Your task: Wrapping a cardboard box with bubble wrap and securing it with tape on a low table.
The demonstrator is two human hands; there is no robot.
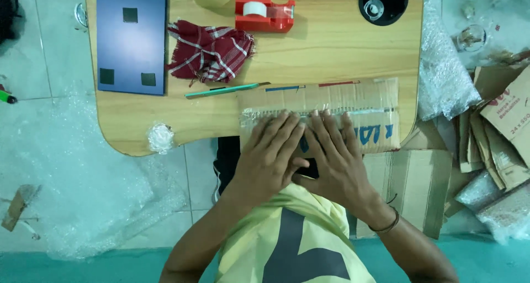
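Flat on the wooden table's point(331, 46) near edge, a taped cardboard parcel point(353, 109) is pressed under the left hand point(270, 159) and right hand point(337, 161), fingers spread, nothing gripped. It seems light, stiff, perhaps slippery along the tape; best held by its edges.

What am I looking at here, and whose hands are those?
This picture comes from a camera worn on a person's head, looking straight down, so the hands belong to that person. No machine is here. The left hand and the right hand lie flat, side by side, pressing on a cardboard box with clear tape across it. Nothing is gripped; the fingers are spread. The box rests on a small wooden table. Also on the table: a red tape dispenser, a red checked cloth, a blue board, a green cutter and a ball of clear plastic. Bubble wrap and flattened cardboard lie on the floor.
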